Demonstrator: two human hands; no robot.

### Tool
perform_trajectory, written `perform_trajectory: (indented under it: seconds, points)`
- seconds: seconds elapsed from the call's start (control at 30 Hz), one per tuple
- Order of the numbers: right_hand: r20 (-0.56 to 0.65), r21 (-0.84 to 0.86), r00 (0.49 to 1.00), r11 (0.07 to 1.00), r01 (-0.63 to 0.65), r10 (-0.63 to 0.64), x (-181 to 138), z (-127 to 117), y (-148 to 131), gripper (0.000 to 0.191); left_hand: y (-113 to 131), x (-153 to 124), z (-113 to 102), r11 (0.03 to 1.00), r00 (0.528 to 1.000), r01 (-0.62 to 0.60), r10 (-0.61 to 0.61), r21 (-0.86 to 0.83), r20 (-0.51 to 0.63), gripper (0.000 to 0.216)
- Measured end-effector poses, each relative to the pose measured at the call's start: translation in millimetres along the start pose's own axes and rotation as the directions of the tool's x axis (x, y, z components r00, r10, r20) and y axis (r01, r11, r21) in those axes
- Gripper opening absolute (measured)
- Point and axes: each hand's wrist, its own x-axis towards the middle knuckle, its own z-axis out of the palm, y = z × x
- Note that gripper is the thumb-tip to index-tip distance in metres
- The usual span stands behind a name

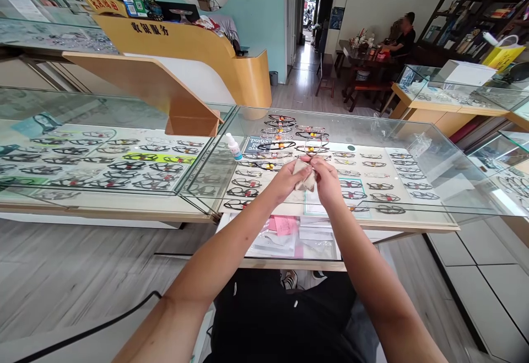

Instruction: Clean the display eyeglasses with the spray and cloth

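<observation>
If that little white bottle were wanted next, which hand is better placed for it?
Probably the left hand: the white bottle stands off to the person's left, and the right hand is farther from it. The left would likely have to release the cloth first.

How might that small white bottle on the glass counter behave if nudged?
The bottle would probably tip easily, being taller than wide. Its rounded sides suggest it might roll once down. The smooth glass counter could let it slide.
</observation>
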Motion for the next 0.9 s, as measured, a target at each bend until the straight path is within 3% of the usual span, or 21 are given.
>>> perform_trajectory:
  seconds: [0.17,0.27,0.4,0.53,0.67,0.8,0.9]
  points:
    - [0.012,0.025,1.0,1.0,0.011,-0.012,-0.7,0.2,0.0,0.016,-4.1,5.1,-1.5,0.998,0.997,-0.057,0.058,0.006,-0.057,0.056]
    - [-0.056,0.043,0.998,0.999,-0.03,0.032,0.5,-2.4,-0.4,0.019,-2.2,4.2,-4.7,1.0,1.0,0.002,-0.002,0.012,-0.001,0.058]
    - [-0.051,0.014,0.996,0.998,-0.067,0.067,1.4,-2.5,0.5,0.024,0.3,1.5,-5.0,0.999,0.998,0.042,-0.044,0.033,0.044,0.069]
    - [-0.022,-0.016,1.0,1.0,-0.001,0.001,1.1,2.0,1.6,0.019,-4.4,4.1,-2.4,1.0,1.0,-0.001,0.001,0.017,-0.009,0.067]
    - [-0.027,0.018,1.0,1.0,-0.012,0.013,0.8,2.2,-0.6,0.015,-8.8,7.5,-4.4,1.0,0.999,-0.017,0.018,0.01,-0.048,0.057]
    - [-0.066,0.055,0.997,0.997,-0.045,0.049,0.7,-1.6,-2.8,0.019,-3.8,3.9,-7.8,0.997,0.997,0.073,-0.072,-0.017,0.04,0.058]
    - [-0.05,0.059,0.997,0.996,-0.061,0.064,0.2,-1.9,-1.4,0.022,-0.5,-0.1,-6.3,0.997,0.994,0.074,-0.073,-0.01,0.086,0.066]
